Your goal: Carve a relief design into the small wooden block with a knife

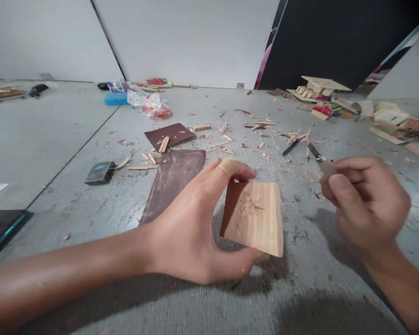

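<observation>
Between the thumb and fingers of my left hand [199, 223] is a small wooden block [256, 214], pale and striped on top with a browner left part and some dark marks. My left fingers grip its far and near edges. To the right, my right hand [366, 204] pinches a small knife [317, 152], its dark blade pointing up and to the left, apart from the block. Brown sandpaper [178, 181] lies under and behind my left hand. A second brown sheet [169, 135] lies farther off, with a wood scrap on it.
Wood shavings [226, 149] are scattered over the grey surface. A blue pen [291, 148] lies near the knife, and a small dark box [99, 172] is at left. A plastic bag [155, 106] is at the back, wood pieces [314, 88] at back right, a dark flat object [3, 228] at left.
</observation>
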`<state>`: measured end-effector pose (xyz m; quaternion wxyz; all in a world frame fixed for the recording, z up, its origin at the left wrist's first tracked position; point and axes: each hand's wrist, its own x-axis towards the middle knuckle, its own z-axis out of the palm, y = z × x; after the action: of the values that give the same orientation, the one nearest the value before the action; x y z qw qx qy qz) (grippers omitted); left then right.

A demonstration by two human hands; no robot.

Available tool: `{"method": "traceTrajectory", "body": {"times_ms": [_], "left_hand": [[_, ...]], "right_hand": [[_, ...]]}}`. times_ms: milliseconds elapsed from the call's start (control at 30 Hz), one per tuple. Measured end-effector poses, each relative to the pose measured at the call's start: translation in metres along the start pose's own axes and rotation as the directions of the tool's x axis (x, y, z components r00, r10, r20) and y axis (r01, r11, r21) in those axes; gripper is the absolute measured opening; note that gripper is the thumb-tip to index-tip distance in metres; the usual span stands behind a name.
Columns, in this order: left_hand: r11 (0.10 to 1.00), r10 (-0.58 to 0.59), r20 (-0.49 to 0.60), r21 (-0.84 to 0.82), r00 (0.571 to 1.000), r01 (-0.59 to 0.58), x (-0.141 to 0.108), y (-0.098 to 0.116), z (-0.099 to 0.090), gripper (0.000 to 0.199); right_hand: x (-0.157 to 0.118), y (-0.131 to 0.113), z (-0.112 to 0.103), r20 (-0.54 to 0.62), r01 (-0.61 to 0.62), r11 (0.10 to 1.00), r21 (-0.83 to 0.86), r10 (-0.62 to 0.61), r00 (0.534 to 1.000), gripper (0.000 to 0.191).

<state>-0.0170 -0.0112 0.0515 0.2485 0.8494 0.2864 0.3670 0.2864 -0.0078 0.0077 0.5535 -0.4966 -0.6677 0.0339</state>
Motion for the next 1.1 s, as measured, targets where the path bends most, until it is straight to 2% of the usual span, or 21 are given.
{"method": "traceTrajectory", "body": {"times_ms": [200,367,500,733,967,1100], "left_hand": [[0.998,0.054,0.009,0.034,0.999,-0.054,-0.002,0.007,0.003,0.059],[0.99,0.129,0.01,0.057,0.992,-0.129,-0.003,0.008,0.003,0.06],[0.985,0.149,0.017,0.083,0.989,-0.149,-0.002,0.012,0.003,0.06],[0.981,0.16,0.003,0.107,0.987,-0.159,-0.003,0.018,0.002,0.059],[0.984,0.146,0.013,0.098,0.989,-0.146,-0.003,0.015,0.002,0.054],[0.985,0.124,0.034,0.115,0.992,-0.127,-0.004,0.013,0.004,0.058]], "right_hand": [[-0.004,0.001,0.0,0.077,-0.046,0.997,0.069,0.041,0.996,0.017],[-0.005,-0.007,-0.003,0.093,-0.024,0.997,0.074,0.017,0.996,0.023],[-0.004,-0.011,-0.004,0.105,0.014,0.999,0.052,-0.019,0.994,0.019],[-0.004,-0.011,-0.004,0.133,0.08,0.997,-0.01,-0.078,0.988,0.018],[-0.004,-0.012,-0.008,0.171,0.122,0.99,-0.07,-0.108,0.979,0.018],[-0.004,-0.013,-0.01,0.172,0.136,0.987,-0.082,-0.12,0.978,0.016]]}}
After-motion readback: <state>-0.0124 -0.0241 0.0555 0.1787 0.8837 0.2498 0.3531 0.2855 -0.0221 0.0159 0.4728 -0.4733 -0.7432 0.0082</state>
